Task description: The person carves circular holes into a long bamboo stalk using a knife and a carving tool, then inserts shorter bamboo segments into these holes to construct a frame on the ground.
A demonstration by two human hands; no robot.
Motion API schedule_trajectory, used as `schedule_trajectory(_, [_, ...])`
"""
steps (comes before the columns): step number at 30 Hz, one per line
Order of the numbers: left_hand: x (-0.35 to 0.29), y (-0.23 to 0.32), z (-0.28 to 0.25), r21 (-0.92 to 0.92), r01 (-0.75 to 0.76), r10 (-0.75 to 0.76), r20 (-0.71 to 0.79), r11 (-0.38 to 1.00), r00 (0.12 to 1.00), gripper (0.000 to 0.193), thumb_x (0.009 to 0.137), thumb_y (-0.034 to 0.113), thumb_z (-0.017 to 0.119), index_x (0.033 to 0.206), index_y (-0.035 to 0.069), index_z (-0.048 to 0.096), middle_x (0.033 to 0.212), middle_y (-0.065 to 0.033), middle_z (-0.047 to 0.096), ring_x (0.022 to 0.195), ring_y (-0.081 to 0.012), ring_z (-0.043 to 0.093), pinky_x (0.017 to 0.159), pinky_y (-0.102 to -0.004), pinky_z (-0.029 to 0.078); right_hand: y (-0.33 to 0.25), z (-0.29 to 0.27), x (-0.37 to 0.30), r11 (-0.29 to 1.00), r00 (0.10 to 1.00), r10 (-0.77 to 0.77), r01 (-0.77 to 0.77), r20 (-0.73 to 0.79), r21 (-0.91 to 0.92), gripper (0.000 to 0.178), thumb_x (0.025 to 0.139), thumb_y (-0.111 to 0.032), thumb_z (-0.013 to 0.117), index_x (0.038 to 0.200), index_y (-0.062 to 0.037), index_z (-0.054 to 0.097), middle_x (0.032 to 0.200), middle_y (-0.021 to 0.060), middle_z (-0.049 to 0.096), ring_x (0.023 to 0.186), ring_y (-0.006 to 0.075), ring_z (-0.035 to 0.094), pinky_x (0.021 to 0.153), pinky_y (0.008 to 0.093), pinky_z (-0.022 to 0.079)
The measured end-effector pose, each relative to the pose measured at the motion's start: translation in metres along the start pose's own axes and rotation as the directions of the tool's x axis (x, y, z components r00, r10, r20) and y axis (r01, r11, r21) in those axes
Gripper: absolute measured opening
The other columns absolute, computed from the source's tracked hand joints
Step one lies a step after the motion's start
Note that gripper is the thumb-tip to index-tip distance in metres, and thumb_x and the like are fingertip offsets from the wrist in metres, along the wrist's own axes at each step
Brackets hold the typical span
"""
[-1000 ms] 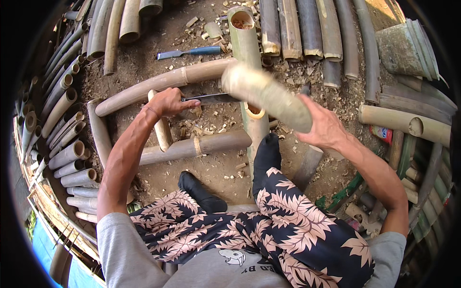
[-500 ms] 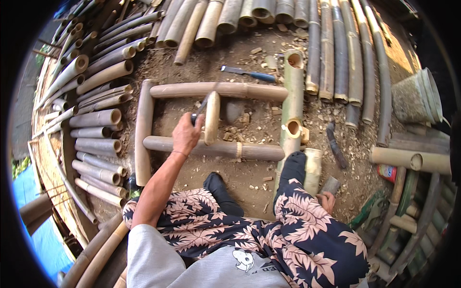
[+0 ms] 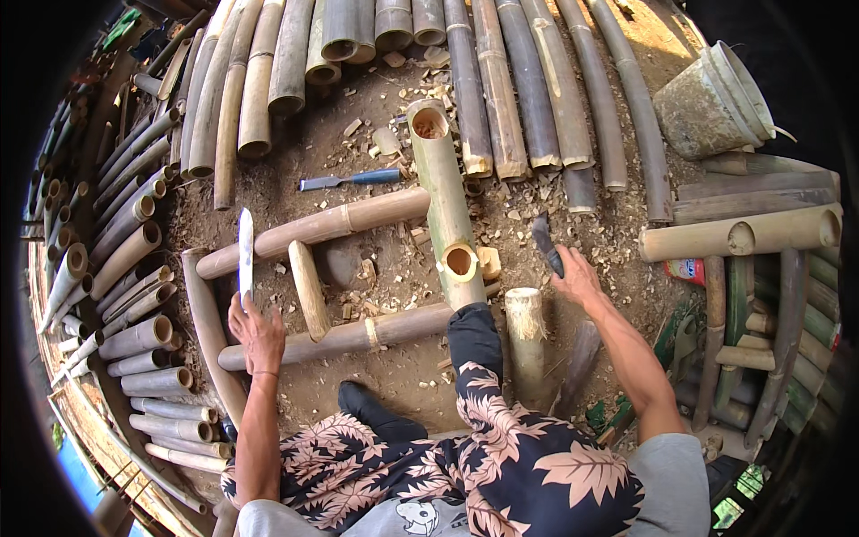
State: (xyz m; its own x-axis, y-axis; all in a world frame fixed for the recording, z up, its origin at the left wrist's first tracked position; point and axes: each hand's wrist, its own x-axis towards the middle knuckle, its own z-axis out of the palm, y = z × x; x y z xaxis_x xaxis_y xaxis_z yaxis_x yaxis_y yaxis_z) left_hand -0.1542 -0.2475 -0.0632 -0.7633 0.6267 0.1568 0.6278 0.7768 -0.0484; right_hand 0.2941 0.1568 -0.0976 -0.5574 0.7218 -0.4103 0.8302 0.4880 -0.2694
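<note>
Two items are in grasp at once: the left hand (image 3: 257, 333) has its fingers around the hidden handle of a long knife (image 3: 246, 246), and the right hand (image 3: 577, 277) curls its fingers on the near end of a dark curved piece (image 3: 543, 240), perhaps a sheath. The knife is above the frame's left side, its blade pointing to the far side, which seems to keep the edge away from the forearm and legs; how tight the grip is, I cannot tell. The dark piece, right of the green bamboo post (image 3: 440, 192), is held by one end, leaving its far tip free. Between the hands, the far rail (image 3: 327, 230) and near rail (image 3: 362, 338) lie beside the post, presumably laid flat so the ground supports them, with a short peeled bar (image 3: 309, 291) reaching between them. A dark-covered foot (image 3: 474, 333) is over the post's near part, probably steadying it, while the post's two openings face up, handy for working. The blue-handled chisel (image 3: 362, 177) lies beyond the far rail, apparently out of the way yet reachable; a pale block (image 3: 526, 340) rests just right of the foot.
</note>
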Motion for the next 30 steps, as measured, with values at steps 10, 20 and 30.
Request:
schedule_trajectory(10, [-0.069, 0.298, -0.049, -0.151, 0.963, 0.851, 0.451, -0.223, 0.268, 0.08, 0.091, 0.065, 0.055, 0.14, 0.003, 0.046, 0.105, -0.0035, 0.058, 0.102, -0.0162, 0.057, 0.093, -0.0339, 0.047, -0.126, -0.132, 0.012, 0.813, 0.724, -0.463, 0.577, 0.511, -0.081, 0.037, 0.079, -0.017, 0.066, 0.112, -0.0035, 0.055, 0.086, 0.0126, 0.064, 0.079, 0.0264, 0.068, 0.073, 0.0425, 0.054])
schedule_trajectory(20, [-0.058, 0.372, -0.024, 0.4, 0.632, 0.654, 0.721, -0.664, 0.23, 0.049, 0.101, 0.054, 0.045, 0.119, 0.011, 0.057, 0.083, -0.0033, 0.06, 0.076, -0.0167, 0.056, 0.074, -0.0316, 0.046, -0.147, -0.091, 0.075, 0.612, 0.413, -0.539, 0.791, 0.734, 0.004, 0.032, 0.08, -0.018, 0.065, 0.104, 0.0022, 0.061, 0.078, 0.016, 0.071, 0.069, 0.0299, 0.072, 0.059, 0.0422, 0.056])
schedule_trajectory(30, [0.025, 0.276, -0.004, -0.421, 0.643, 0.459, 0.88, 0.64, 0.12, 0.045, 0.091, 0.024, 0.05, 0.068, -0.012, 0.065, 0.057, -0.0209, 0.063, 0.051, -0.0263, 0.065, 0.051, -0.0379, 0.053, -0.211, 0.011, -0.045, 0.77, 0.906, 0.102, -0.333, 0.41, 0.545, 0.033, 0.085, -0.022, 0.066, 0.11, -0.0011, 0.057, 0.082, 0.0273, 0.065, 0.082, 0.0467, 0.065, 0.069, 0.0483, 0.05])
